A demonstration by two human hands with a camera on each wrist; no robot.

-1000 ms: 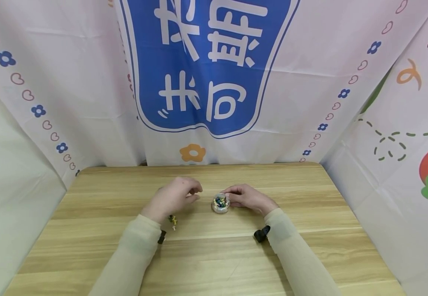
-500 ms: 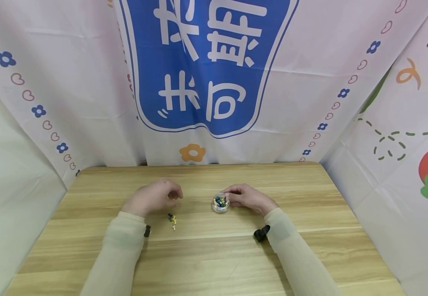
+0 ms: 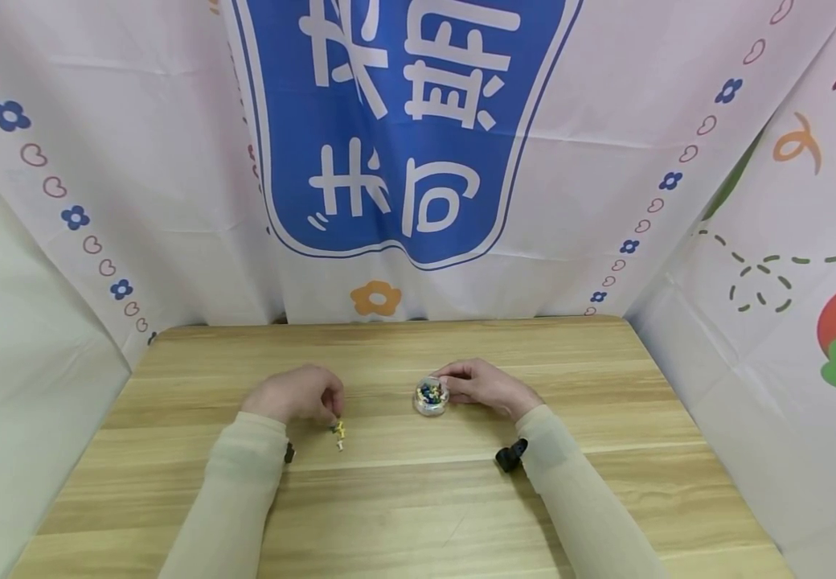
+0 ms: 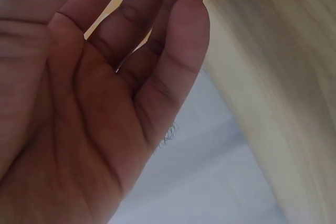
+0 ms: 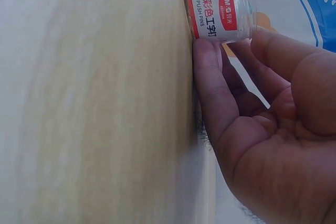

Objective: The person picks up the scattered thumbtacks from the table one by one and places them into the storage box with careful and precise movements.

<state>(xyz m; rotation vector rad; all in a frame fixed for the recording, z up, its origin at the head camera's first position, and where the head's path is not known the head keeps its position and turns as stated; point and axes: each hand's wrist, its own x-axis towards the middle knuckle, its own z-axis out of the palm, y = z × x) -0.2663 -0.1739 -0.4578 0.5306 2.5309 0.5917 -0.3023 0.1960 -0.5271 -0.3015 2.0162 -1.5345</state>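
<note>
A small clear jar of push pins (image 3: 430, 400) stands on the wooden table, with several yellow, white, green and dark blue pins inside. Its white and red label (image 5: 218, 6) reads "PUSH PINS" in the right wrist view. My right hand (image 3: 486, 388) holds the jar's right side with thumb and fingers. To the left, a few loose push pins (image 3: 341, 432) lie on the table. My left hand (image 3: 295, 394) has its fingertips down at these pins. Whether it pinches one is hidden; the left wrist view shows only the palm and bent fingers (image 4: 184, 40).
The light wooden table (image 3: 418, 515) reaches back to a white printed curtain (image 3: 194, 265). More cloth hangs along the left and right sides. A black wrist device (image 3: 510, 456) sits at the right cuff.
My left hand has moved left from near the jar, then down to the loose pins. The right hand and the jar have stayed in place.
</note>
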